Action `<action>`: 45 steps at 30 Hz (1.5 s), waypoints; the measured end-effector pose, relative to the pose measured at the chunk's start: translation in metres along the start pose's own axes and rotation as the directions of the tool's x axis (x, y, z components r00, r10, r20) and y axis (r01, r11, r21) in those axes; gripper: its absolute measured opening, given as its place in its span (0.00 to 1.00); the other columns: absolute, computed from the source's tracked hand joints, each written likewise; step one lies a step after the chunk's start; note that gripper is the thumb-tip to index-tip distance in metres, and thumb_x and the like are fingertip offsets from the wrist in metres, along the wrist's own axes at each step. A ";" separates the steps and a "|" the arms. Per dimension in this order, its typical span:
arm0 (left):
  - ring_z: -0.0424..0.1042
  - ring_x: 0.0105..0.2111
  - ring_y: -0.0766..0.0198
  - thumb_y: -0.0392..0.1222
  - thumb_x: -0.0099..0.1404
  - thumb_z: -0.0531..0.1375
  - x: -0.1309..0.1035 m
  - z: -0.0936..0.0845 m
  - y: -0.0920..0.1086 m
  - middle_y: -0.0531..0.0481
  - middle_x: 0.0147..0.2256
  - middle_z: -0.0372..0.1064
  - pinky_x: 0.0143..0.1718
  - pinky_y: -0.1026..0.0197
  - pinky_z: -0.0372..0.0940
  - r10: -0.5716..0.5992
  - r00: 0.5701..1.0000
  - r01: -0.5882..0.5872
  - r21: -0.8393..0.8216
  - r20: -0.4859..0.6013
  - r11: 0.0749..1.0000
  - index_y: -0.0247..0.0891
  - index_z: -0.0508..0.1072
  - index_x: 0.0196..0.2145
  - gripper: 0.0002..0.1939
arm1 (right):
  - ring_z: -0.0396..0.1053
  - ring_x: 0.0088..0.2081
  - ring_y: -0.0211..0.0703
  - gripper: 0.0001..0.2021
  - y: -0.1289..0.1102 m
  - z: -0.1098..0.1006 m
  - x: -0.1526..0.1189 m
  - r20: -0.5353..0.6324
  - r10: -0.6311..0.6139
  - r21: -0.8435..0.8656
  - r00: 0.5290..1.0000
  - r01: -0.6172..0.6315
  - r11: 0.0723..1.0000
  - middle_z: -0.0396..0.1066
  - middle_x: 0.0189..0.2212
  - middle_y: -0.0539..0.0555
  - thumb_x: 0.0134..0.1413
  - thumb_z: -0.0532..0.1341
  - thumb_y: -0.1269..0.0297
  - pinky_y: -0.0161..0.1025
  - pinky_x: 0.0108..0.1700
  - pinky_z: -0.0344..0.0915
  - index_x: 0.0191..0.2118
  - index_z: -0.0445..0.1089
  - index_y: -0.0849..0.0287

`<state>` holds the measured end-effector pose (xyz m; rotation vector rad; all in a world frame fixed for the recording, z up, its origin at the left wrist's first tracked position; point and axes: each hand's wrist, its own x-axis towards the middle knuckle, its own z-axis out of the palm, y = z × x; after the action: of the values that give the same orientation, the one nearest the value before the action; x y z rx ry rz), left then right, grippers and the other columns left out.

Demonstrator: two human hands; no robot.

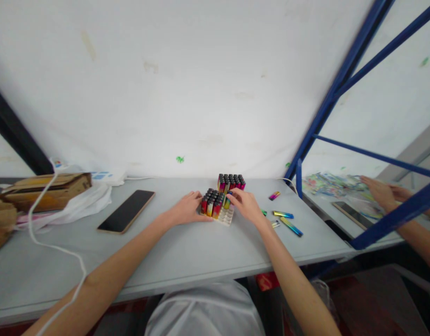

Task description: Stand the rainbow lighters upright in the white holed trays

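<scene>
My left hand (188, 207) is at the left side of a white tray with holes (226, 216), its fingers curled round the edge beside the standing lighters (211, 203). These have black tops and shiny red, pink and yellow bodies, and fill the tray's left part; empty holes show at the front right. With my right hand (246, 203) I pinch a yellow and blue lighter (227, 199) upright over the tray, partly covered by my fingers. Whether it sits in a hole I cannot tell. Behind stands a second block of lighters (232, 181).
Loose lighters (291, 227) lie right of my right arm, with a pink one (274, 195) farther back. A phone (127, 211), cardboard box (50, 191), plastic bag and white cable (57, 247) are leftward. Blue frame bars (327, 107) divide off another person's hands (381, 191) at right.
</scene>
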<state>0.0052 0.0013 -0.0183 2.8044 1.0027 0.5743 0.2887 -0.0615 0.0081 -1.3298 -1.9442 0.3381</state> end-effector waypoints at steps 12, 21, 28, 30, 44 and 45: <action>0.76 0.48 0.43 0.79 0.61 0.66 0.001 -0.002 0.002 0.39 0.45 0.77 0.55 0.46 0.71 -0.022 1.000 0.022 0.006 0.022 1.000 0.41 0.82 0.46 0.37 | 0.80 0.39 0.49 0.10 0.009 0.006 -0.002 0.062 -0.016 0.048 0.998 0.013 0.999 0.83 0.40 0.56 0.75 0.61 0.56 0.43 0.45 0.72 0.49 0.75 0.55; 0.76 0.47 0.43 0.79 0.63 0.66 0.000 -0.004 0.002 0.39 0.45 0.76 0.53 0.46 0.72 -0.015 1.000 0.015 -0.005 0.021 1.000 0.40 0.82 0.43 0.36 | 0.83 0.48 0.52 0.11 0.001 -0.016 -0.007 0.171 -0.024 0.038 0.985 0.018 0.999 0.85 0.46 0.59 0.72 0.66 0.61 0.46 0.53 0.75 0.55 0.76 0.57; 0.77 0.48 0.42 0.81 0.62 0.65 0.002 0.001 0.000 0.37 0.46 0.77 0.55 0.45 0.73 -0.017 1.000 0.017 0.028 0.012 0.999 0.39 0.82 0.44 0.39 | 0.85 0.48 0.55 0.11 0.062 -0.117 -0.036 0.040 0.207 -0.241 0.977 -0.192 0.951 0.86 0.46 0.60 0.68 0.67 0.65 0.49 0.56 0.78 0.52 0.82 0.55; 0.77 0.48 0.42 0.80 0.61 0.65 0.002 0.001 0.000 0.38 0.46 0.77 0.55 0.45 0.73 -0.020 1.000 0.020 0.031 0.010 0.999 0.39 0.82 0.43 0.38 | 0.85 0.49 0.57 0.11 0.088 -0.138 -0.045 -0.071 0.261 -0.324 0.963 -0.270 0.907 0.86 0.48 0.62 0.67 0.66 0.66 0.51 0.58 0.79 0.50 0.84 0.57; 0.76 0.48 0.42 0.81 0.62 0.64 0.003 0.000 0.001 0.37 0.46 0.76 0.55 0.46 0.72 -0.024 0.999 0.023 0.041 0.030 0.999 0.39 0.81 0.43 0.39 | 0.78 0.63 0.60 0.24 0.153 -0.111 -0.049 -0.017 0.285 -0.523 0.958 -0.251 0.814 0.81 0.60 0.66 0.60 0.60 0.75 0.55 0.70 0.69 0.59 0.83 0.61; 0.76 0.48 0.42 0.82 0.62 0.63 0.003 0.000 0.001 0.37 0.46 0.76 0.55 0.46 0.72 -0.023 0.999 0.022 0.039 0.029 0.999 0.39 0.81 0.42 0.39 | 0.79 0.61 0.60 0.22 0.150 -0.110 -0.049 -0.017 0.280 -0.540 0.960 -0.245 0.806 0.82 0.58 0.66 0.61 0.62 0.73 0.54 0.68 0.70 0.58 0.83 0.60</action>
<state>0.0074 0.0025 -0.0173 2.8219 1.0497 0.5146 0.4783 -0.0606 -0.0251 -1.9853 -1.9856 -0.0538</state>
